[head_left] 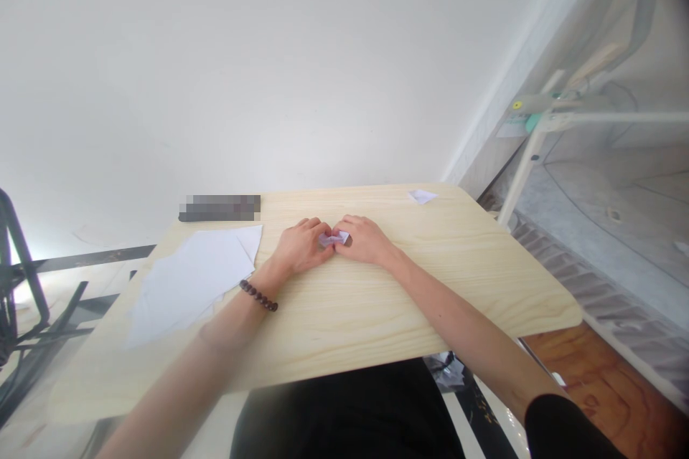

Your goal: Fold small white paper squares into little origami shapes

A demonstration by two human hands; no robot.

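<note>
Between my two hands is a small folded piece of white paper (340, 237), just above or on the tabletop. My left hand (303, 247) pinches its left end between thumb and fingers. On the other side, my right hand (364, 239) grips the right part, fingertips close to those of the left. Much of the paper is covered by my fingers, so its full folded shape cannot be made out. A second folded white paper piece (423, 196) lies apart near the table's far right edge.
Loose white sheets (194, 272) are spread over the left of the light wooden table (463, 265). Behind them lies a dark, pixelated long object (220, 209). A white wall borders the far edge. To the right stands a white metal frame (522, 172); a dark chair frame (26, 287) is at left.
</note>
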